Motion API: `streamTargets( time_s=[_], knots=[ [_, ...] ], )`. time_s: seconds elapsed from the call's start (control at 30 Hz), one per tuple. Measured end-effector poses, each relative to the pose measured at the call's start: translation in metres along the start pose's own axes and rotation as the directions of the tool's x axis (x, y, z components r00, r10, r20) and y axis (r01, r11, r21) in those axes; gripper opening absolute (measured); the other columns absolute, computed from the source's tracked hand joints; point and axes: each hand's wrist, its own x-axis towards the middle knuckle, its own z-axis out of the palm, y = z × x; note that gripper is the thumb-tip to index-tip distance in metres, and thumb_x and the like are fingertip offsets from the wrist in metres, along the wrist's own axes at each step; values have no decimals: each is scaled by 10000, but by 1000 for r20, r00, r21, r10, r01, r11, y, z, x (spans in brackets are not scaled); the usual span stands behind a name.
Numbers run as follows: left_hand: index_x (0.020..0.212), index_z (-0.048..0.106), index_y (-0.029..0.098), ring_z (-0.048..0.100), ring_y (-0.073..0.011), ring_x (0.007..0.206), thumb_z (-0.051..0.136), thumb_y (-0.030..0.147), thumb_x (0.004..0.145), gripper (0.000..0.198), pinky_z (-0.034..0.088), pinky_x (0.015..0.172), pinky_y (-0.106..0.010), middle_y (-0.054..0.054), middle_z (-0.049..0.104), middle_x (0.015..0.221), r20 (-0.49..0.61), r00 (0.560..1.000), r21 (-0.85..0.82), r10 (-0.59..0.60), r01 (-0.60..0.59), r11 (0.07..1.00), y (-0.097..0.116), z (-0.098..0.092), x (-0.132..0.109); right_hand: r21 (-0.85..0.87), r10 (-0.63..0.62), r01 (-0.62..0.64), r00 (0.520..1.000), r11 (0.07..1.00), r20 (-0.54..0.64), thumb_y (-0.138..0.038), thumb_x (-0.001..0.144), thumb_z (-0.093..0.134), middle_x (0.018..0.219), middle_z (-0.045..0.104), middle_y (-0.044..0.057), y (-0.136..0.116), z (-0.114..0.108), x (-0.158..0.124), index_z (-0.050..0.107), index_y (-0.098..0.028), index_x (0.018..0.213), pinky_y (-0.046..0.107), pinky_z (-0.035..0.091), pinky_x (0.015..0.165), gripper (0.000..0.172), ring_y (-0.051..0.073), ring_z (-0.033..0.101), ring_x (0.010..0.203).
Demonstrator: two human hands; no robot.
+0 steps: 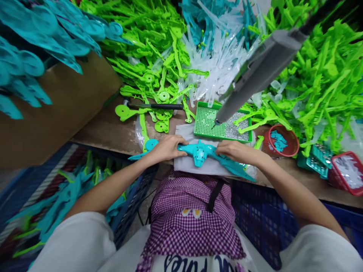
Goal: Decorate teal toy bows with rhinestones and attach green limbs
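Note:
A turquoise plastic toy body with long wing-like arms lies across the grey cloth at the table's front edge. My left hand grips its left arm, thumb and fingers closed around it. On the other side my right hand is closed on the right arm, fingers curled over the top. Just beyond the toy body sits a green perforated tray with small metal screws heaped at its right. Above that tray hangs a grey electric screwdriver, its bit pointing down, touched by neither hand.
Bright green plastic parts and clear plastic strips pile up at the back. A hammer lies left of the tray. A red bowl holds small turquoise pieces. A cardboard box and a crate stand left.

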Motion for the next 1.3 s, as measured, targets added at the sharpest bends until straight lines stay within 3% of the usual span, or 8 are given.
streamTargets(
  time_s=[0.33, 0.47, 0.67, 0.77, 0.9, 1.03, 1.17, 1.3],
  knots=[
    [1011, 703, 166, 668, -231, 908, 759, 337, 716, 346, 479, 790, -319, -68, 730, 999, 17, 1000, -6, 5, -5, 1000, 0, 0, 1, 141, 207, -196, 976, 970, -69, -296, 958, 416, 952, 585, 60, 5, 17, -3, 590, -203, 1107, 309, 453, 802, 247, 170, 559, 888],
    [1012, 700, 164, 667, -229, 899, 753, 346, 727, 343, 475, 789, -319, -71, 728, 994, 7, 1000, -5, 9, -9, 1000, -1, 1, 0, 161, 270, -253, 958, 954, -96, -294, 924, 489, 1022, 602, 59, 2, 15, -3, 420, -245, 1335, 305, 446, 775, 420, 173, 570, 889],
    [1020, 697, 167, 663, -226, 894, 744, 334, 739, 331, 471, 768, -315, -68, 723, 992, -6, 999, -7, 40, -40, 999, 1, 1, -1, 137, 483, -496, 868, 858, 116, -331, 836, 620, 839, 641, -10, 12, 7, 14, 483, -266, 1205, 265, 369, 603, 399, 150, 576, 706],
    [1006, 697, 166, 663, -229, 901, 749, 319, 732, 318, 473, 773, -320, -66, 726, 982, -10, 1000, -2, 14, -14, 1000, 6, -2, -1, 73, 513, -521, 852, 851, 102, -329, 809, 651, 832, 658, -22, 16, 7, 15, 539, -279, 1124, 257, 341, 577, 337, 150, 589, 710],
    [1013, 695, 162, 657, -226, 903, 741, 298, 742, 306, 474, 790, -330, -69, 719, 987, -6, 1000, 8, 16, -16, 1000, 11, -4, -3, 140, 507, -494, 858, 858, -77, -334, 862, 596, 921, 682, 11, 6, 26, 0, 573, -236, 1101, 271, 449, 641, 259, 164, 645, 797],
    [1055, 684, 176, 635, -223, 951, 707, 296, 784, 297, 468, 820, -327, -63, 697, 994, -11, 997, 84, 78, -77, 994, 12, -2, -8, -45, 313, -406, 765, 913, -563, -384, 924, 503, 1139, 656, 107, -26, 62, 6, 591, -196, 1165, 357, 511, 814, 318, 224, 642, 1002],
    [1122, 655, 176, 596, -242, 1029, 656, 285, 840, 302, 449, 898, -371, -86, 658, 1067, -83, 992, 229, 95, -74, 971, 20, 4, -19, -278, 83, -306, 795, 910, -601, -323, 932, 508, 1240, 646, 108, -65, 92, 40, 563, -167, 1260, 375, 473, 939, 366, 236, 601, 1109],
    [1199, 600, 162, 532, -262, 1170, 620, 263, 877, 339, 424, 997, -431, -127, 586, 1247, -297, 946, 191, 131, -76, 979, 27, 7, -49, -371, 91, -378, 794, 848, -601, -313, 915, 548, 1226, 669, 88, -78, 100, 54, 577, -149, 1260, 382, 449, 955, 383, 236, 610, 1088]
  ],
)
